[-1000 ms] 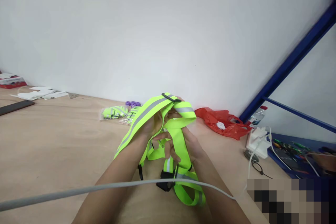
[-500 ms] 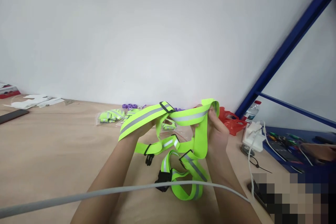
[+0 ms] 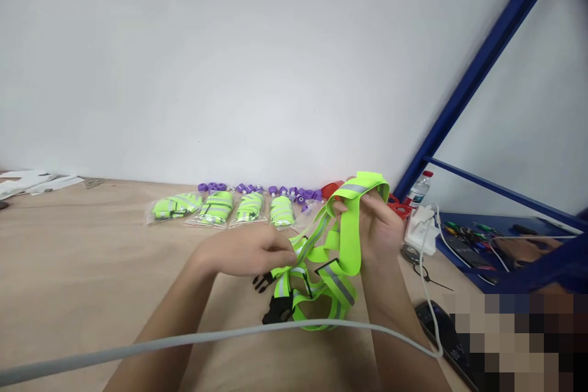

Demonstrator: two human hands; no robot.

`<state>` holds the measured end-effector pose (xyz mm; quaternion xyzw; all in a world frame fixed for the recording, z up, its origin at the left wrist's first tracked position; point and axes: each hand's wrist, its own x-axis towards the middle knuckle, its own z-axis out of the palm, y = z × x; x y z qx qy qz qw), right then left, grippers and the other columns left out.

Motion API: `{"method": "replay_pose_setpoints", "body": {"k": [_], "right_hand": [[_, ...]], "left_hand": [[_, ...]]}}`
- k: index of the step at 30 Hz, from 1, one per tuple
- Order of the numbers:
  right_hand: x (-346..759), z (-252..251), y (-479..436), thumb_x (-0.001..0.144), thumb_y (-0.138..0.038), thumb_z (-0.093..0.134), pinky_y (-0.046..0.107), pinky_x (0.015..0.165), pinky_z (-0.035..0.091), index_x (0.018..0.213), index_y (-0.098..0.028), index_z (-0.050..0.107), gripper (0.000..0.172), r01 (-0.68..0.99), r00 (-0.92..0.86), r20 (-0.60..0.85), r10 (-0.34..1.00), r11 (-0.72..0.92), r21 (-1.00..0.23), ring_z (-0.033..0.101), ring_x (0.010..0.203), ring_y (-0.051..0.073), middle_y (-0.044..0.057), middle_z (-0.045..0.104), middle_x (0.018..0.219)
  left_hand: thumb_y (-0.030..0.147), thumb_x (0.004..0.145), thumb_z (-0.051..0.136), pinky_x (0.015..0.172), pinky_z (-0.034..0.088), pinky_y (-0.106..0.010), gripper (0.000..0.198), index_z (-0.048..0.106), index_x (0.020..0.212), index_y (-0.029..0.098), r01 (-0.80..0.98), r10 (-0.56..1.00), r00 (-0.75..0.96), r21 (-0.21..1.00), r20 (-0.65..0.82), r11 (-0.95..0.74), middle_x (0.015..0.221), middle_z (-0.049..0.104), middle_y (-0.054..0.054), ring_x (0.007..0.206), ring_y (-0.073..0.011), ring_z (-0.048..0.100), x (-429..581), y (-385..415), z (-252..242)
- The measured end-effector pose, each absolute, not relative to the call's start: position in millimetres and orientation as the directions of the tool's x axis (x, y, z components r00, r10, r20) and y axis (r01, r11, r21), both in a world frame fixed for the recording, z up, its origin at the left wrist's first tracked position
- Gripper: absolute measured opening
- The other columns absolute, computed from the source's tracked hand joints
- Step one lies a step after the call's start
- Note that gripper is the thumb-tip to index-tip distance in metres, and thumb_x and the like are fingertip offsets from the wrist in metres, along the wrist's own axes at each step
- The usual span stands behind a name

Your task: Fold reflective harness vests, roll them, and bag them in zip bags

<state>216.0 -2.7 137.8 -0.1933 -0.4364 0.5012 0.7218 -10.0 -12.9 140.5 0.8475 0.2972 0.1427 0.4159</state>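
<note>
Between the two hands hung a fluorescent yellow strap harness [image 3: 342, 239] with grey reflective bands, part lifted and part lying on the wooden table [image 3: 68, 257]. The right hand [image 3: 374, 226] was closed around the harness's top loop and held it raised above the surface, probably so that the lower straps could drop free and show how they were crossed. The left hand [image 3: 248, 251] sat lower and further left, palm down, its fingers drawn narrow, and the fingertips seemed to pinch one of the thin straps where several overlapped (the exact grip was hidden by the hand's own back). Just below the left fingertips lay a small black clip [image 3: 260, 282], and nearer the body a larger black buckle [image 3: 278, 312] rested on the table, its weight likely keeping the loose end down.

Beyond the left hand, along the wall, stood a neat row of clear bags [image 3: 215, 208] each holding a folded yellow harness, with purple pieces [image 3: 257, 188] lined up behind them; set side by side like that, they looked sorted and put out of the way. Behind the right hand showed a red bag [image 3: 333, 188]. To the right of the right hand sat a white charger [image 3: 420, 229] and a water bottle [image 3: 419, 187] against a blue frame [image 3: 482, 67]. A grey cable [image 3: 229, 337] crossed in front of both forearms, and a dark phone [image 3: 441, 331] lay beside the right forearm.
</note>
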Motion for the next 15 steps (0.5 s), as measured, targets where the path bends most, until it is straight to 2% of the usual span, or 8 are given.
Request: {"method": "replay_pose_setpoints", "body": {"k": [2, 4, 6, 8, 10, 12, 15], "right_hand": [[214, 139, -5, 0.074, -0.025, 0.060, 0.038, 0.062, 0.054, 0.089, -0.026, 0.062, 0.014, -0.517, 0.081, 0.448, 0.890, 0.422, -0.745, 0.061, 0.074, 0.021, 0.003, 0.066, 0.093], [211, 139, -7, 0.072, -0.030, 0.060, 0.041, 0.062, 0.054, 0.089, -0.025, 0.062, 0.017, -0.477, 0.016, 0.451, 0.893, 0.403, -0.781, 0.061, 0.073, 0.022, 0.006, 0.066, 0.093], [208, 138, -9, 0.070, -0.036, 0.061, 0.042, 0.062, 0.054, 0.090, -0.025, 0.062, 0.023, -0.459, -0.061, 0.445, 0.893, 0.371, -0.807, 0.061, 0.073, 0.024, 0.007, 0.066, 0.089], [205, 136, -12, 0.069, -0.044, 0.063, 0.042, 0.062, 0.054, 0.091, -0.024, 0.062, 0.030, -0.467, -0.142, 0.444, 0.884, 0.336, -0.818, 0.061, 0.072, 0.025, 0.007, 0.064, 0.083], [204, 134, -14, 0.068, -0.052, 0.065, 0.042, 0.062, 0.054, 0.092, -0.024, 0.062, 0.037, -0.477, -0.237, 0.446, 0.863, 0.297, -0.827, 0.061, 0.072, 0.026, 0.007, 0.062, 0.080], [203, 132, -17, 0.067, -0.055, 0.069, 0.041, 0.061, 0.054, 0.093, -0.023, 0.063, 0.042, -0.469, -0.314, 0.432, 0.845, 0.258, -0.845, 0.060, 0.068, 0.024, 0.006, 0.060, 0.076], [202, 132, -21, 0.068, -0.053, 0.073, 0.039, 0.058, 0.054, 0.095, -0.023, 0.064, 0.042, -0.454, -0.325, 0.408, 0.853, 0.238, -0.859, 0.056, 0.057, 0.020, 0.002, 0.055, 0.067]], "left_hand": [[0.042, 0.099, 0.050, 0.055, 0.046, -0.024, 0.038, 0.069, 0.076, 0.018, 0.232, 0.652, 0.752, 0.887, 0.097, -0.400, 0.072, 0.071, -0.005, 0.063, -0.0171, 0.065, -16, -5, 146], [0.044, 0.099, 0.052, 0.061, 0.049, -0.024, 0.038, 0.066, 0.076, 0.017, 0.042, 0.759, 0.565, 0.907, 0.325, -0.419, 0.069, 0.069, -0.005, 0.064, -0.0157, 0.064, -16, 7, 142], [0.044, 0.097, 0.056, 0.073, 0.052, -0.026, 0.032, 0.068, 0.086, 0.017, -0.052, 0.812, 0.365, 0.880, 0.456, -0.471, 0.081, 0.071, -0.006, 0.079, -0.0172, 0.067, -9, 19, 131], [0.044, 0.096, 0.059, 0.090, 0.051, -0.031, 0.030, 0.069, 0.107, 0.019, -0.079, 0.816, 0.366, 0.889, 0.446, -0.451, 0.109, 0.072, -0.009, 0.106, -0.0218, 0.066, 1, 29, 118], [0.048, 0.094, 0.061, 0.098, 0.048, -0.033, 0.037, 0.068, 0.120, 0.022, -0.093, 0.787, 0.480, 0.915, 0.387, -0.393, 0.128, 0.067, -0.009, 0.122, -0.0248, 0.059, 10, 36, 107], [0.055, 0.090, 0.065, 0.092, 0.050, -0.032, 0.043, 0.072, 0.116, 0.022, -0.139, 0.740, 0.594, 0.947, 0.314, -0.290, 0.123, 0.070, -0.009, 0.115, -0.0254, 0.063, 14, 41, 99], [0.073, 0.084, 0.058, 0.068, 0.052, -0.028, 0.062, 0.076, 0.099, 0.016, -0.230, 0.656, 0.737, 0.973, 0.161, 0.019, 0.094, 0.075, -0.011, 0.079, -0.0206, 0.068, 14, 45, 94]]}}
